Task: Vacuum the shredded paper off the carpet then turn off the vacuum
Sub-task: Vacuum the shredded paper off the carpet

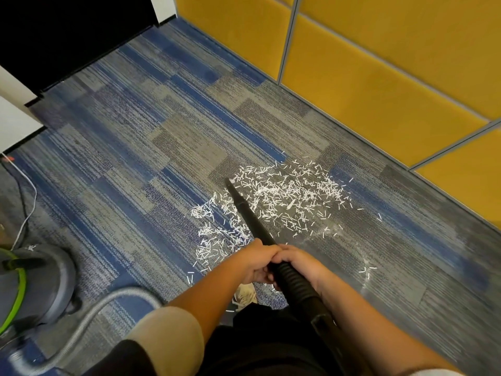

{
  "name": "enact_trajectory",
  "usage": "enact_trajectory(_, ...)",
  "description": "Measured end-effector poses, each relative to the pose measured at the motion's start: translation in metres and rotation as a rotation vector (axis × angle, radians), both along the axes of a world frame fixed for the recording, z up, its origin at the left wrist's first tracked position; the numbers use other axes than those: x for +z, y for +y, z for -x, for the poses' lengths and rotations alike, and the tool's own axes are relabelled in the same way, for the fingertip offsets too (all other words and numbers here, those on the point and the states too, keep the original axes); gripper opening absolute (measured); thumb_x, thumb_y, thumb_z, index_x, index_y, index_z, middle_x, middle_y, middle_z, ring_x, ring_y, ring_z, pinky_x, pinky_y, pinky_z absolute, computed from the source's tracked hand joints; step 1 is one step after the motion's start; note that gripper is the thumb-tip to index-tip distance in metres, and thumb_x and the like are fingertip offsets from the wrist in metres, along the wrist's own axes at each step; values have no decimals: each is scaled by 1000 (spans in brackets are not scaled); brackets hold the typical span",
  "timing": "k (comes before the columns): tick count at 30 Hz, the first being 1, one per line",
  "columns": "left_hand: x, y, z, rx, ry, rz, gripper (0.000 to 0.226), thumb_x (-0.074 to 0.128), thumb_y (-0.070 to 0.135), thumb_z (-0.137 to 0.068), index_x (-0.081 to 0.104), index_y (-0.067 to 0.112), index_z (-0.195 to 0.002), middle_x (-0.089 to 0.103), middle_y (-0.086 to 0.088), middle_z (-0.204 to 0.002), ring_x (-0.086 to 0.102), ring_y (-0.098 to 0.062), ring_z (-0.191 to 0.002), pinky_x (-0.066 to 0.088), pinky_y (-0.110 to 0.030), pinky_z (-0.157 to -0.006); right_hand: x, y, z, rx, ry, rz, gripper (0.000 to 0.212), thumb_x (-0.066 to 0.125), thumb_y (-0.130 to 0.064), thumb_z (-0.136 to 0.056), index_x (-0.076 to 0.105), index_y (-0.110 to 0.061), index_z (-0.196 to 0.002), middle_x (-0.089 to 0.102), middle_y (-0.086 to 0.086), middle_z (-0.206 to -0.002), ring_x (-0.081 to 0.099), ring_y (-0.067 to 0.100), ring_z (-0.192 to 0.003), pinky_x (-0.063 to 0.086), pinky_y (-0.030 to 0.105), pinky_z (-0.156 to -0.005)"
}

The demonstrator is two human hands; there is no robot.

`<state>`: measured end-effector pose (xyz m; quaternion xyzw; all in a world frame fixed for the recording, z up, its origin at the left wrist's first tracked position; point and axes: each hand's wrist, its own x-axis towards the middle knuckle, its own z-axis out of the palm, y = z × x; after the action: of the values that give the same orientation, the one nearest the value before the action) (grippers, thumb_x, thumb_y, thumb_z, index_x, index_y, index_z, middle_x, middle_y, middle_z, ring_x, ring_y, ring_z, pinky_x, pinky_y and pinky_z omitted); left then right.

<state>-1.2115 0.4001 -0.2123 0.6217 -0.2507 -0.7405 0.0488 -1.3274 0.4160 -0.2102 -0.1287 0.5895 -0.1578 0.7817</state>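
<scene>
Presently both hands — left hand [254, 263], right hand [299, 264] — have fingers closed round the black wand [250, 217]; beyond them its tip sits among shredded paper [284, 194] on carpet [141, 137].

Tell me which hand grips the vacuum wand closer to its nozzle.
The left hand: it wraps the black vacuum wand just ahead of the right hand, which holds the ribbed section.

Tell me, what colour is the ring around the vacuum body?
Bright green, around the grey vacuum body at the lower left of the head view.
</scene>
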Motion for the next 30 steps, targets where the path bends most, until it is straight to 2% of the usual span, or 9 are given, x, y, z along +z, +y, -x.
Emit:
enact_trajectory(2, -3, 2, -5, 4, -5, -7, 37, 49, 17, -95, 36, 3, -126, 52, -11, -69, 50, -13, -39, 49, -25, -43, -3, 1, -5, 15, 3, -1, 21, 45, 9, -82, 46, -3, -99, 53, 19, -62, 54, 25, -41, 48, 27, -37)
enact_trajectory(4, -5, 3, -11, 4, -13, -10, 40, 51, 17, -94, 37, -1, -127, 52, -11, -67, 51, -13, -38, 50, -26, -44, -2, 1, -10, 54, -24, 23, 12, 43, 9, -83, 48, 1, -90, 53, 18, -62, 54, 24, -40, 48, 27, -37)
enact_trajectory(6, -4, 4, -14, 21, -4, -13, 39, 52, 15, -94, 38, -3, -125, 52, -11, -66, 51, -13, -38, 50, -27, -45, -1, 0, -12, 76, -40, 32, 12, 41, 10, -84, 49, 1, -82, 52, 17, -62, 54, 22, -39, 48, 26, -37)
enact_trajectory(11, 0, 0, -9, 23, 15, -7, 19, 49, 11, -95, 40, 2, -109, 51, -11, -65, 48, -15, -45, 48, -30, -52, -6, -1, -6, 31, -16, -11, 23, 45, 7, -83, 50, -3, -104, 53, 20, -68, 55, 24, -42, 48, 27, -37)
enact_trajectory(16, -4, -7, 1, 8, 14, -9, 35, 51, 18, -95, 35, 4, -122, 54, -13, -77, 53, -15, -48, 52, -31, -53, -6, -5, 3, -20, 12, -23, 29, 46, 7, -84, 47, -4, -111, 54, 21, -69, 55, 25, -41, 47, 27, -36)
enact_trajectory(18, -5, -8, 4, 16, 11, -16, 37, 51, 18, -95, 33, 5, -125, 55, -13, -80, 55, -16, -50, 54, -31, -54, -6, -7, 6, -23, 16, -22, 28, 47, 7, -83, 47, -3, -109, 54, 21, -69, 56, 26, -42, 48, 27, -37)
enact_trajectory(21, -7, -8, 2, 37, 2, -8, 39, 50, 16, -95, 34, 4, -128, 54, -12, -73, 54, -14, -43, 51, -28, -46, -7, -10, 4, 12, 13, -14, 24, 48, 7, -82, 48, -3, -104, 55, 20, -67, 55, 26, -43, 48, 28, -38)
enact_trajectory(26, -2, -10, -15, 70, -11, -8, 35, 49, 14, -95, 33, 1, -124, 50, -14, -74, 48, -17, -46, 46, -24, -41, 2, -16, -15, 58, -13, 10, 15, 45, 10, -82, 50, -2, -90, 53, 17, -59, 53, 24, -38, 47, 27, -37)
enact_trajectory(30, -4, -23, -30, 73, 13, -5, 36, 50, 15, -95, 33, 3, -124, 54, -17, -80, 53, -20, -51, 51, -32, -50, 4, -28, -28, 56, -17, 0, 16, 46, 9, -84, 48, -3, -94, 53, 18, -61, 54, 24, -39, 48, 27, -37)
